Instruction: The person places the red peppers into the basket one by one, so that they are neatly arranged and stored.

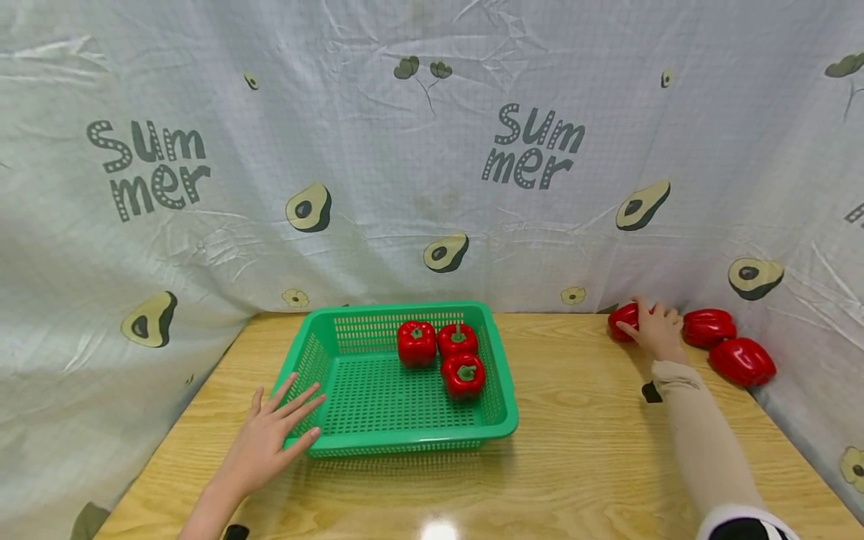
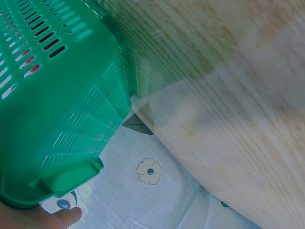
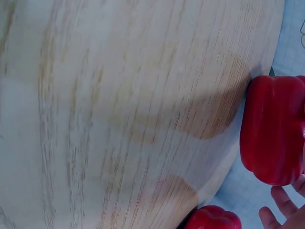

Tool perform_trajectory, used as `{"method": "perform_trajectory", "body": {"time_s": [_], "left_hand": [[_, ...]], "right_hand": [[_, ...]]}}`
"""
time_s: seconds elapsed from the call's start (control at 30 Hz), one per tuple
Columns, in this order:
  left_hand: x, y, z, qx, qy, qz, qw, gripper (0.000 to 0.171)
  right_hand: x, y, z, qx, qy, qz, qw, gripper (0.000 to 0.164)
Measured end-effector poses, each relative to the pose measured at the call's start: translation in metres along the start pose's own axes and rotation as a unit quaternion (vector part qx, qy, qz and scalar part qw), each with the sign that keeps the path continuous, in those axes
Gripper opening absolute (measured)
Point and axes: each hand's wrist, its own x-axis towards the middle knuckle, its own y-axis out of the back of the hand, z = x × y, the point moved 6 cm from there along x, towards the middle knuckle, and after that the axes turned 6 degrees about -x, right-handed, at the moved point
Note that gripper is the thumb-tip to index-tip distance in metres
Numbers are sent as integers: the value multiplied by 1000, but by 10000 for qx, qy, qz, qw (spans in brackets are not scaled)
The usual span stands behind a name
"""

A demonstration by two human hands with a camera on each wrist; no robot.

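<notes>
A green plastic basket holds a few red bell peppers at its back right. Over its front left corner lies my left hand, fingers spread and straight across the rim; the left wrist view catches only one of its digits below the basket's side. Far off to the right, my right hand grips a red bell pepper, thumb on its near side and a finger over its top. In the right wrist view this pepper stands large beside the fingertips.
Two more red bell peppers lie right of my right hand, by the curtain. A printed white curtain closes off the back and sides of the wooden table.
</notes>
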Motion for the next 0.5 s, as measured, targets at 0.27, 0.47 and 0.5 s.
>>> {"method": "perform_trajectory", "body": {"time_s": [0.27, 0.47, 0.5], "left_hand": [[0, 0, 1, 7, 6, -22, 10000, 47], [-1, 0, 1, 43, -15, 2, 10000, 46], [-1, 0, 1, 49, -17, 2, 10000, 46]], "right_hand": [[2, -2, -8, -479, 493, 233, 9974, 72], [2, -5, -17, 0, 772, 174, 9969, 67], [2, -6, -18, 18, 769, 150, 9969, 68]]}}
